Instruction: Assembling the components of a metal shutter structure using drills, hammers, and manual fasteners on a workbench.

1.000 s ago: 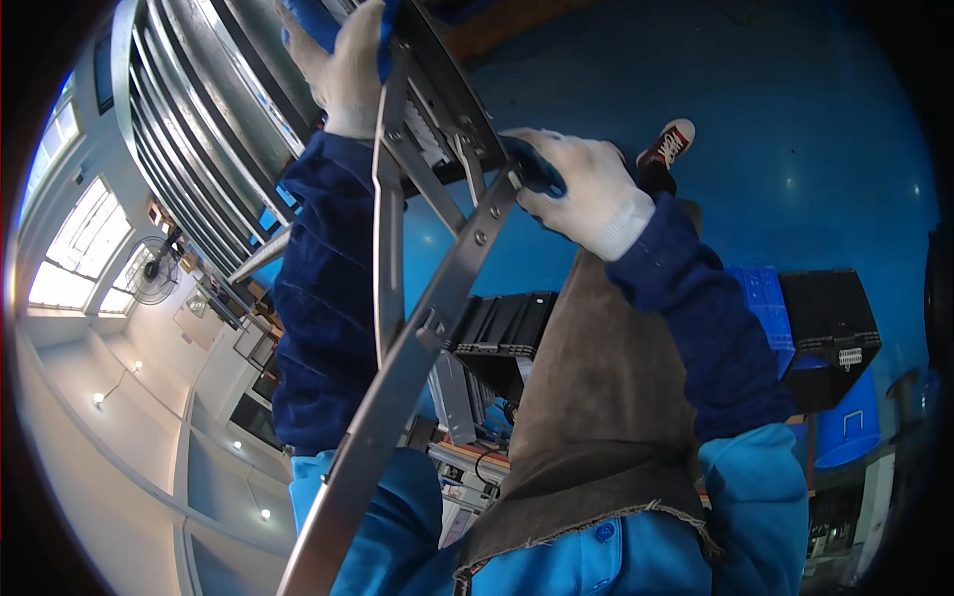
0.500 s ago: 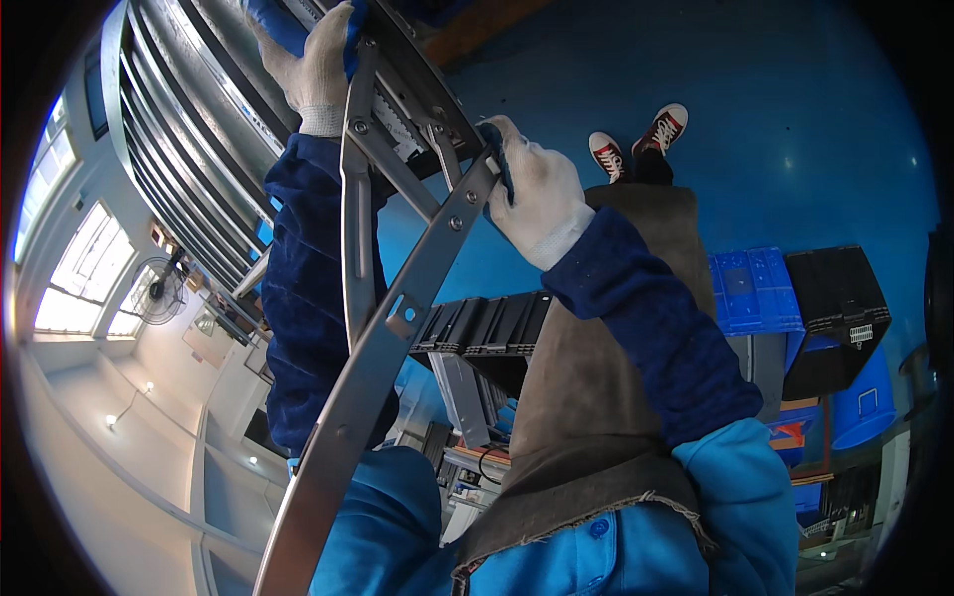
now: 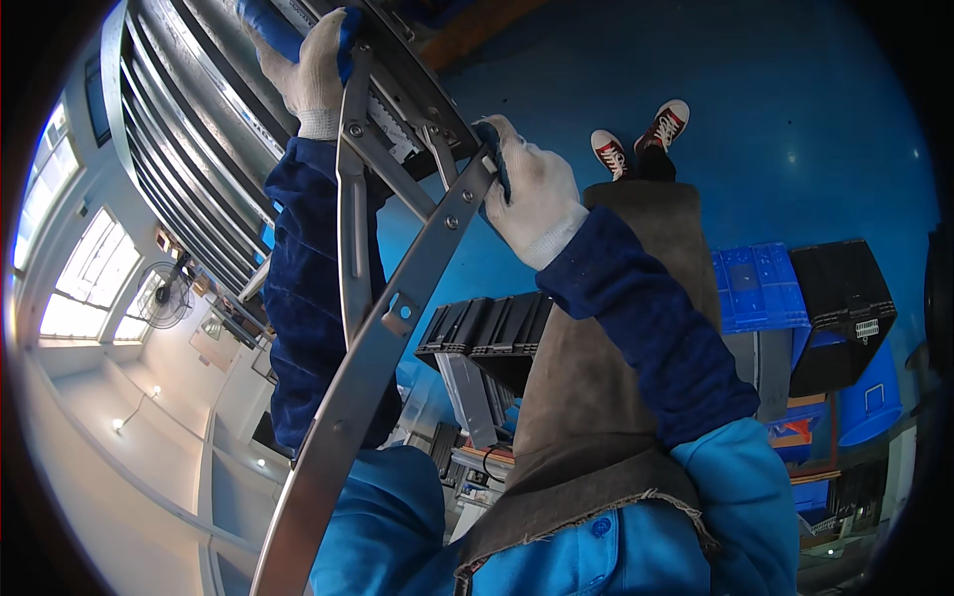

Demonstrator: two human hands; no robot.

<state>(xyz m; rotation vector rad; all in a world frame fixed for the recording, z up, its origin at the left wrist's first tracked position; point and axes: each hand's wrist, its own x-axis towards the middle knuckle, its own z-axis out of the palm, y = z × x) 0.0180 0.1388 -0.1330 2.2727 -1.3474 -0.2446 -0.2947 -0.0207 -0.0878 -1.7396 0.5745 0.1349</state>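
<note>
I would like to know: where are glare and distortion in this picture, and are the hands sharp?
Head view: the windows at left are washed out; head view: the blue floor shows small bright reflections; head view: the rim falls into black and the metal slats look curved; head view: left hand and right hand look fairly sharp.

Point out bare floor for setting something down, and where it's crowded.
Blue floor shows bare right of the red shoes, above the blue bin and black bin in the picture. It's crowded around the left hand, among metal rails and the hinged strut.
</note>
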